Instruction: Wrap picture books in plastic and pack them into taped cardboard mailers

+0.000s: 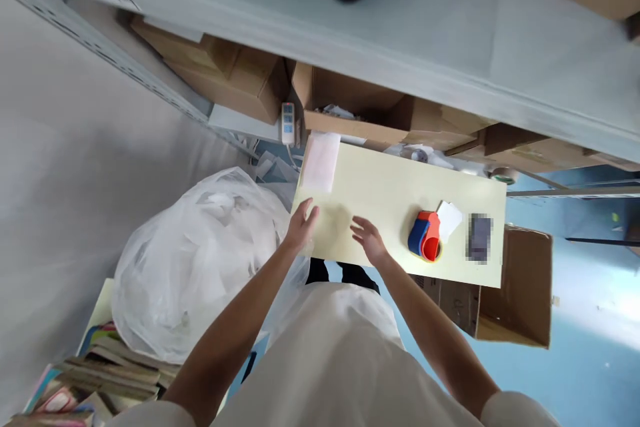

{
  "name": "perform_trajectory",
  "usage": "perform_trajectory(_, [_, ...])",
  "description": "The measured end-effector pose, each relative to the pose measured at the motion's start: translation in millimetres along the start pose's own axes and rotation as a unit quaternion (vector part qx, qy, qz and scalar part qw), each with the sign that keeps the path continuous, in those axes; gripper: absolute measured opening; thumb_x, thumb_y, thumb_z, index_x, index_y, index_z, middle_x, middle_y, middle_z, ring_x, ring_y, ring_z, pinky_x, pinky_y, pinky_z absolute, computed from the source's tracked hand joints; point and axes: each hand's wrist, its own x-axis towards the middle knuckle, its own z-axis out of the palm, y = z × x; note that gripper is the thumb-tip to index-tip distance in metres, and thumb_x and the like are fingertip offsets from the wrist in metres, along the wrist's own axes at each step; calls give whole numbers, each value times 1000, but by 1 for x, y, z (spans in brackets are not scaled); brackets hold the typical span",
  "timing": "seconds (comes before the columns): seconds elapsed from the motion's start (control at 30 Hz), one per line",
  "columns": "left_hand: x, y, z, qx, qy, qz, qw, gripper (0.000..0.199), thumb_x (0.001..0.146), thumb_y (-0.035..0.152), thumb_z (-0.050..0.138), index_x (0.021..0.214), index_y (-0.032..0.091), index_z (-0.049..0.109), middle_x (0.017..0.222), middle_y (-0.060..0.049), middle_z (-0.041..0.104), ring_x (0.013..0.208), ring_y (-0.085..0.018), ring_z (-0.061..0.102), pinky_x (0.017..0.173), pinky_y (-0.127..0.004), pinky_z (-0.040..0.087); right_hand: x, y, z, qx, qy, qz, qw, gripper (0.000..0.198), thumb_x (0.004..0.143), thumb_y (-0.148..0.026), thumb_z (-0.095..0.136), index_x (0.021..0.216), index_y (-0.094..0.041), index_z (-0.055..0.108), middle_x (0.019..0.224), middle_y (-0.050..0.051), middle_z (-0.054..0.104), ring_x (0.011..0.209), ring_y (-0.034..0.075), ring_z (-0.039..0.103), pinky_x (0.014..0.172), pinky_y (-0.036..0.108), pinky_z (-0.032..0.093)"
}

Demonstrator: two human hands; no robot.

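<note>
Both my hands hover over the near left part of a cream-coloured table (380,180). My left hand (301,225) is at the left edge with thumb and fingers apart, holding nothing. Facing it, my right hand (369,239) has its fingers spread and is likewise bare. A pale pinkish sheet or flat packet (321,161) lies at the table's back left corner, beyond my left hand. To the right of my right hand stands a red and blue tape dispenser (426,236). White cards (449,219) lie beside it, and a blurred-out dark rectangular object (479,238) rests farther right.
A large translucent plastic bag (200,260) bulges left of the table. An open cardboard box (357,121) sits behind it, under a grey shelf (350,40). On the floor at right is another open carton (520,287). A power strip (288,123) hangs at the back left.
</note>
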Motion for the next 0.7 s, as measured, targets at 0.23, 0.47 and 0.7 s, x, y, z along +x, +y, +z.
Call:
perform_trajectory(0.23, [-70, 3, -5, 75, -154, -8, 985, 55, 79, 54, 53, 120, 18, 51, 127, -15, 58, 117, -25, 56, 97, -38, 45, -80, 62, -67, -73, 58, -24, 995, 28, 62, -40, 67, 87, -28, 67, 88, 5, 69, 79, 25, 65, 74, 42, 49])
perform_trajectory(0.47, [-105, 32, 16, 153, -119, 8, 981, 43, 78, 45, 52, 113, 19, 55, 119, -14, 63, 103, -25, 63, 83, -36, 51, -84, 77, -99, -123, 16, -77, 989, 35, 59, -49, 68, 85, -25, 67, 80, 5, 67, 68, 22, 63, 68, 41, 50])
perform_trajectory(0.7, [-164, 35, 48, 172, -2, 23, 985, 42, 78, 41, 52, 115, 22, 56, 116, -11, 64, 101, -25, 62, 90, -40, 47, -52, 42, -115, -200, -111, -149, 962, 42, 62, -52, 66, 90, -21, 66, 83, 5, 67, 67, 17, 61, 67, 34, 50])
